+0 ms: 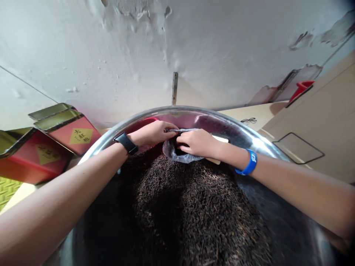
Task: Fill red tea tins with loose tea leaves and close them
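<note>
- The wall (138,55) behind is pale, with paint flaking near the top.
- A wide steel basin (177,108) fills the lower half of the view, its rim curving round the far side.
- A heap of dark, twiggy loose leaves (199,214) lies in the basin (it looks like dried tea) and rises toward the far rim.
- Cardboard boxes (318,122) stand to the right of the basin, and red tins (74,135) with yellow diamond labels to the left.
- The plastic bag (179,158), grey and translucent, sits on the far slope of the heap, straight ahead and between the two hands. Its open mouth is stretched left to right.
- The left hand (155,132) pinches the mouth's left edge, fingers closed on the film.
- The right hand (198,143) grips the right edge, fingers curled over the rim and into the opening. Both hands are on the bag, neither nearer than the other.
- A black watch (126,143) is on the left wrist and a blue wristband (249,162) on the right.
</note>
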The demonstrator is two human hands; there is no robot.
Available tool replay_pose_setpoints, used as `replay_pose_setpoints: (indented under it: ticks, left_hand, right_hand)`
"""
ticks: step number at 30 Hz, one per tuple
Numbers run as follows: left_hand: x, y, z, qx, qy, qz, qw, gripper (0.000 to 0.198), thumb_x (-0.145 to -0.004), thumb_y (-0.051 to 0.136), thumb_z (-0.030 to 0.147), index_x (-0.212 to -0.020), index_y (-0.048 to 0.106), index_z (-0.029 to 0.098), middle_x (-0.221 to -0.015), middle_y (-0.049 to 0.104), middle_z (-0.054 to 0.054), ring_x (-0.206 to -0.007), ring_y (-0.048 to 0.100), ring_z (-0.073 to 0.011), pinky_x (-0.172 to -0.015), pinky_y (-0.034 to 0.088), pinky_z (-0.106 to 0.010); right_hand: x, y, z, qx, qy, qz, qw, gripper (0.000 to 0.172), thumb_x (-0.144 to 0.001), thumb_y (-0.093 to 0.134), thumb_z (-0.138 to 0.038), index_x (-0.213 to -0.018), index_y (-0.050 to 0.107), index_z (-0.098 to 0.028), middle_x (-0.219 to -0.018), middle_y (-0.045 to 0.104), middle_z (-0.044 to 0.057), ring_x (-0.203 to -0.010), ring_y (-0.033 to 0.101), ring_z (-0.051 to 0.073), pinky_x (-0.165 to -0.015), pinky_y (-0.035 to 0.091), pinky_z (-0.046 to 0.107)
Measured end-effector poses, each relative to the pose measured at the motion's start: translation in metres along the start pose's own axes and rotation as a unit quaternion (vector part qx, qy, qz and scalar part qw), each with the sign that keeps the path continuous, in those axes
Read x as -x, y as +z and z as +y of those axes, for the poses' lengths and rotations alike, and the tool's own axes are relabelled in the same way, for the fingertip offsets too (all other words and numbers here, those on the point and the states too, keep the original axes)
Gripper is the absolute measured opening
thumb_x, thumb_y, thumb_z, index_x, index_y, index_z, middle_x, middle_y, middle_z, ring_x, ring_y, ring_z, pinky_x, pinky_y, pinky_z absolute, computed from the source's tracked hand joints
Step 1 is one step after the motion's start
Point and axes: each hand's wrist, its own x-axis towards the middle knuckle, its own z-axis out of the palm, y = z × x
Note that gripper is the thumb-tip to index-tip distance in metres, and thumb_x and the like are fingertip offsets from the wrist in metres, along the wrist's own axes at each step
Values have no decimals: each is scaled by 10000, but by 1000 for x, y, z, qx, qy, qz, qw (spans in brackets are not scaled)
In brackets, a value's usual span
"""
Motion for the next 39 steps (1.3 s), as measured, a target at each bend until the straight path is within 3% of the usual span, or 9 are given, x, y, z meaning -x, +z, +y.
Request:
replay_pose_setpoints:
  ticks: [7,11,16,19,22,24,31,39]
  left_hand:
    - [0,-1,-1,-6,2,-9,1000,387,-871,420,402,-1143,622,216,-1096,663,-36,-928,599,-153,-825,431,-237]
    - [0,-1,0,-2,6,-7,1000,386,-868,430,398,-1148,620,210,-1110,657,-35,-955,590,-157,-846,426,-238]
    - [3,-1,-1,-6,-15,-6,1000,375,-856,447,386,-1159,611,238,-1033,676,-26,-827,601,-151,-742,441,-244]
    - [4,-2,-1,-7,-15,-9,1000,361,-858,444,372,-1146,617,240,-990,683,-23,-784,598,-145,-710,437,-242]
    - [3,-1,-3,-4,-3,-5,1000,360,-856,450,358,-1147,617,228,-1032,674,-27,-850,597,-152,-757,433,-238]
    - [2,0,-5,-4,2,-5,1000,365,-856,450,357,-1157,612,229,-1052,669,-27,-878,594,-154,-776,429,-238]
    - [4,0,-3,-4,0,-11,1000,359,-863,454,358,-1154,617,225,-1042,671,-32,-860,593,-151,-761,427,-242]
    - [5,-3,2,-6,0,-11,1000,345,-855,463,331,-1135,629,218,-1023,676,-29,-856,595,-151,-776,430,-243]
  right_hand:
    - [2,-1,-3,-22,-13,18,1000,233,-866,458,-319,-874,642,-176,-913,649,60,-802,570,170,-684,371,298]
    - [7,-9,-22,-72,-51,36,995,328,-927,372,-342,-902,639,-152,-904,638,78,-851,564,173,-765,403,319]
    - [20,1,-71,-168,-203,7,965,350,-951,309,-268,-987,620,-114,-989,620,101,-939,542,162,-844,425,282]
    - [32,23,-95,-163,-293,-42,941,434,-922,382,-426,-1203,540,-136,-1266,525,122,-1156,454,229,-953,384,346]
    - [43,44,-102,-153,-286,-82,942,760,-803,456,-632,-1399,330,-177,-1486,258,134,-1332,231,352,-1040,255,528]
    - [46,52,-101,-165,-269,-115,942,837,-776,448,-676,-1436,252,-201,-1515,175,128,-1359,156,377,-1048,191,586]
    - [43,53,-102,-188,-250,-175,934,835,-778,498,-620,-1455,203,-229,-1529,104,118,-1372,96,388,-1061,146,594]
    - [42,56,-103,-188,-253,-178,932,832,-775,503,-610,-1451,216,-218,-1524,114,143,-1368,111,395,-1060,156,584]
